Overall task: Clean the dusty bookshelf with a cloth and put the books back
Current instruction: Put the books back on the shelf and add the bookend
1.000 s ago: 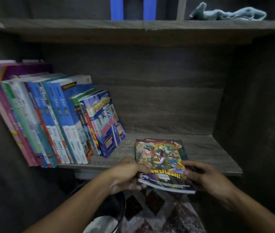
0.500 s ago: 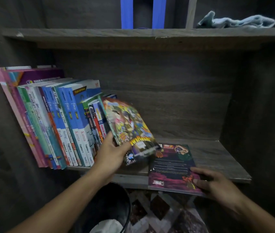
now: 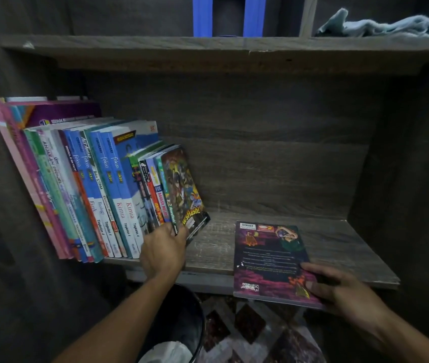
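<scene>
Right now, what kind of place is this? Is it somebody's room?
Probably a study corner at home: a wooden bookshelf holding a row of school textbooks with a comic book beside them, and a waste bin below.

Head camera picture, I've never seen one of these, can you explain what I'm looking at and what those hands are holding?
No machine here: a person wears a camera on the head, looking down at their own bare hands. The left hand holds a colourful comic against the leaning row of books on the wooden shelf. The right hand pinches the corner of a purple book lying flat, overhanging the shelf's front edge. A light blue cloth lies on the upper shelf.
</scene>
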The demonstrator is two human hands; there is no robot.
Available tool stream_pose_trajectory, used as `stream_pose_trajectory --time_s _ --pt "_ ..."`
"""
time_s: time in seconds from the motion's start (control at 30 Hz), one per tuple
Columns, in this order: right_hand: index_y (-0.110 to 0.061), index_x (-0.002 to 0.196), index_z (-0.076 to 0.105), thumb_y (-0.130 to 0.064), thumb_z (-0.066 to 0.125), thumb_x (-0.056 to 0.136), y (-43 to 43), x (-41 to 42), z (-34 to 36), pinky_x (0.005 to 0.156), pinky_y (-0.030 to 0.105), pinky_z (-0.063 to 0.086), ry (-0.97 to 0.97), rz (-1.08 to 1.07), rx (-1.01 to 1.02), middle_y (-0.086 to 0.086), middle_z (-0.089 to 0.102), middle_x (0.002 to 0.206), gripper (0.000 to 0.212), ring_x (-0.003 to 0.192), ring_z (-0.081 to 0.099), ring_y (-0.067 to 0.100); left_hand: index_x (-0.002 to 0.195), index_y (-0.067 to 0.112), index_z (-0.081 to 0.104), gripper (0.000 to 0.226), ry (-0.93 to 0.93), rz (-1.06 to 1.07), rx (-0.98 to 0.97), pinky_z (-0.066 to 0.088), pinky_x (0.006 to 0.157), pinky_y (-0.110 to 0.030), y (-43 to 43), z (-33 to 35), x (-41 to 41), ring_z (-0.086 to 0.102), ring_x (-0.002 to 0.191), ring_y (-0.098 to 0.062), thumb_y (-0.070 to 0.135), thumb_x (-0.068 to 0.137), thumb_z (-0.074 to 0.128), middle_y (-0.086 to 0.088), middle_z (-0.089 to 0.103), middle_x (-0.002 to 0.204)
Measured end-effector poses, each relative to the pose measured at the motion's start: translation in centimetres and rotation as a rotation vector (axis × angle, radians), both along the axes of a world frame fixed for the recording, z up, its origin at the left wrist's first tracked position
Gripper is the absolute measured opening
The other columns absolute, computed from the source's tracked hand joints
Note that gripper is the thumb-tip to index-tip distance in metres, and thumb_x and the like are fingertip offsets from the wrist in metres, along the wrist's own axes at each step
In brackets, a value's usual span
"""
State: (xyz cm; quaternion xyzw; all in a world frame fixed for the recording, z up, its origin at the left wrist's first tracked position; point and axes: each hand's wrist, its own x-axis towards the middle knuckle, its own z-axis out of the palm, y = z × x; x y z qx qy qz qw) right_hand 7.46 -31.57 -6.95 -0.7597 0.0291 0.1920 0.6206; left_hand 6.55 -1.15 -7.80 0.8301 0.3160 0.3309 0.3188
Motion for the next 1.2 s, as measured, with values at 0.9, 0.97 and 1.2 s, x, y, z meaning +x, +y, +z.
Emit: stream_pose_trajectory --time_s 0.9,0.97,1.2 --pt "-0.033 0.103 0.074 -0.001 0.065 0.089 -0.2 0.2 -1.8 0.097 0.048 0.053 -0.027 -0.023 0.104 0.000 0.054 0.141 0.036 0.108 0.068 0.024 0.091 0.001 0.062 0.009 0.208 -0.465 -0.691 0.053 0.045 -0.023 -2.4 1.5 -2.1 0.064 0.050 -0.017 0.010 0.093 0.059 -0.011 0.068 0.076" --pt "-0.032 0.101 0.076 -0.001 0.066 0.088 -0.2 0.1 -1.8 0.097 0.048 0.053 -0.037 -0.046 0.129 -0.001 0.053 0.142 0.035 0.113 0.065 0.025 0.101 0.003 0.063 0.019 0.348 -0.603 -0.677 0.055 0.047 -0.025 -3.5 1.3 -2.7 0.067 0.055 -0.020 0.021 0.096 0.059 -0.009 0.070 0.085" --pt "-0.018 0.113 0.061 0.013 0.056 0.088 0.6 -0.4 -1.0 0.085 0.045 0.056 -0.063 -0.150 0.262 0.002 0.065 0.118 0.040 0.101 0.068 0.025 0.112 -0.008 0.057 0.035 0.444 -0.758 -0.748 0.055 0.050 -0.020 -6.7 0.0 -2.2 0.069 0.056 -0.012 0.017 0.091 0.067 -0.018 0.069 0.098"
